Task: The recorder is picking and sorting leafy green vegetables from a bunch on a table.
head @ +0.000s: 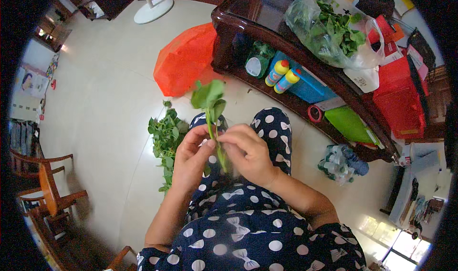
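A leafy green vegetable stem [210,117] stands upright between my two hands, above my lap. My left hand [193,156] grips it at mid-length between thumb and fingers. Thumb and forefinger of my right hand [250,153] pinch the same stem from the other side, at about the same height. Its broad leaves point away from me and look slightly blurred; the bare lower end hangs below my fingers. On the floor to the left of my knees lies a pile of leafy green stems [168,135], partly hidden behind my left hand.
An orange-red plastic bag [186,60] lies on the tiled floor [96,102] ahead. At right runs a dark wooden cabinet [257,13], with a clear bag of greens [332,31] on top and yellow-capped bottles [277,72] on its shelf. Bagged plastic bottles [341,163] sit beside it. Wooden chairs [50,188] stand left.
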Motion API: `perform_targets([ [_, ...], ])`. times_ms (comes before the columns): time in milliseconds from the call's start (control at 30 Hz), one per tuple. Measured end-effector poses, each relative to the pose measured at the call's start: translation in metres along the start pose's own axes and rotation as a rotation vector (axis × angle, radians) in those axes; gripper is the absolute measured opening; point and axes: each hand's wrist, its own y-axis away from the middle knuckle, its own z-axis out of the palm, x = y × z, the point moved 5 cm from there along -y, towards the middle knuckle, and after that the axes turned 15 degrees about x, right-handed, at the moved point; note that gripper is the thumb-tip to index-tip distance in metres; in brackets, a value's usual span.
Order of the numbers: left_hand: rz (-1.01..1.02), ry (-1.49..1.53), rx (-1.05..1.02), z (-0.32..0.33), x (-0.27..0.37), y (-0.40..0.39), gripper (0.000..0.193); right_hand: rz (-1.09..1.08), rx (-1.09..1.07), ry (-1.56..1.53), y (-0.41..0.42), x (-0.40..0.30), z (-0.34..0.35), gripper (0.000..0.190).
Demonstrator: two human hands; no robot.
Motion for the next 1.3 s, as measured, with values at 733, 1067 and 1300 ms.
perform_targets([
  [733,-0.192,0.06,0.032,-0.006,-0.019,-0.007,0.031,-0.452,-0.202,0.338,-0.009,0.002,0.001,0.017],
  [1067,-0.027,-0.013,0.034,0.004,-0.009,-0.006,0.029,0.248,-0.124,0.012,0.003,0.031,0.005,0.008],
  [1300,0.021,-0.156,0.038,-0.001,-0.012,-0.004,0.031,0.594,-0.043,-0.25,0.0,0.038,-0.011,0.009],
])
